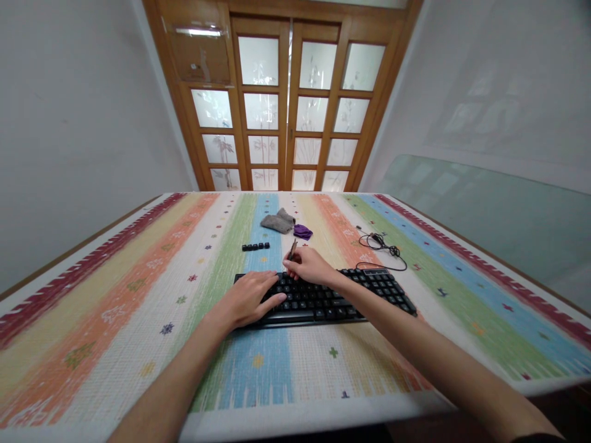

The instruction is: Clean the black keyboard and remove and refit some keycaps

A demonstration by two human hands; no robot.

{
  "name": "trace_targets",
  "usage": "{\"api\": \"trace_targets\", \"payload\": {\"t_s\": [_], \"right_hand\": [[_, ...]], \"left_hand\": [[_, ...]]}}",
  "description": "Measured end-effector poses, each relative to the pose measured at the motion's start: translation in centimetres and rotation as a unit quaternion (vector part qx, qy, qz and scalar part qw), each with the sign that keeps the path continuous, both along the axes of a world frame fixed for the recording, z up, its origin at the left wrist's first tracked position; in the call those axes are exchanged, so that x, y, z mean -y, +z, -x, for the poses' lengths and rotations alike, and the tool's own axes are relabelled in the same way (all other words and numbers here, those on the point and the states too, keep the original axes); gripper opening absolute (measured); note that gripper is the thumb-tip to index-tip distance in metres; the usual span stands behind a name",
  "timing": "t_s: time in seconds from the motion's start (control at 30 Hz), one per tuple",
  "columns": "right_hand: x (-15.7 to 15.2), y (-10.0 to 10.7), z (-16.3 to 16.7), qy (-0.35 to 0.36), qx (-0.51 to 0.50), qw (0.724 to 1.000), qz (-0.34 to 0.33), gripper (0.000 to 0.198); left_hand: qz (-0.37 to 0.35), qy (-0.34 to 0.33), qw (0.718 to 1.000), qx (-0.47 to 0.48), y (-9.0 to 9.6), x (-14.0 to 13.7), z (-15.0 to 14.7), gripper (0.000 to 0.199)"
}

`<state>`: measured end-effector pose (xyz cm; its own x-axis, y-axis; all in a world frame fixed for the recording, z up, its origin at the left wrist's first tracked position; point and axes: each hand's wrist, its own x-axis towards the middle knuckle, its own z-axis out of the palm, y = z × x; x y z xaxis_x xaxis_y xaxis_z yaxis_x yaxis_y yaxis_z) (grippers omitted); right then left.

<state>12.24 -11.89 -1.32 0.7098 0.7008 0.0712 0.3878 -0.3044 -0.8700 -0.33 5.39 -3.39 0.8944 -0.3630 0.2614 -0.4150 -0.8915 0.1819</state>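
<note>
A black computer keyboard [332, 301] lies across the near middle of the striped tablecloth. Flat over its left end rests my left hand [253, 296], fingers stretched out and thumb apart, touching the keys. My right hand [310, 264] is closed in a pinch around a slim, dark pen-like tool [292, 248], whose upper end points up; its exact kind is unclear. The tool's lower end is hidden by the fingers, above the keyboard's back rows. Behind the keyboard, several loose black keycaps [255, 247] stand in a short row.
A grey cloth [277, 221] and a small purple cloth [303, 232] lie farther back. The keyboard's black cable [381, 243] is coiled at the right rear. A striped tablecloth [138, 320] covers the table. Wooden glazed doors [286, 92] stand beyond it.
</note>
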Motion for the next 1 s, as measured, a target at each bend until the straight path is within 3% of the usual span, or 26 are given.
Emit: {"api": "trace_targets", "payload": {"t_s": [0.23,0.37,0.57,0.77,1.0], "right_hand": [[0.4,1.0,2.0,0.01,0.194,0.978,0.07,0.007],[0.5,1.3,2.3,0.009,0.248,0.965,0.084,0.011],[0.8,1.6,0.9,0.016,0.243,0.965,0.093,0.008],[0.2,1.5,-0.7,0.052,0.164,0.982,0.081,0.015],[-1.3,1.3,-1.3,0.043,0.207,0.973,0.096,0.02]], "left_hand": [[0.014,-0.008,1.0,0.009,0.1,0.1,0.1,0.047],[0.017,-0.008,1.0,0.007,0.1,0.1,0.0,0.048],[0.002,0.0,1.0,-0.001,0.2,0.2,0.1,0.051],[0.011,-0.002,1.0,0.002,0.1,0.2,0.1,0.051],[0.017,0.003,1.0,-0.002,-0.2,0.0,0.0,0.052]]}}
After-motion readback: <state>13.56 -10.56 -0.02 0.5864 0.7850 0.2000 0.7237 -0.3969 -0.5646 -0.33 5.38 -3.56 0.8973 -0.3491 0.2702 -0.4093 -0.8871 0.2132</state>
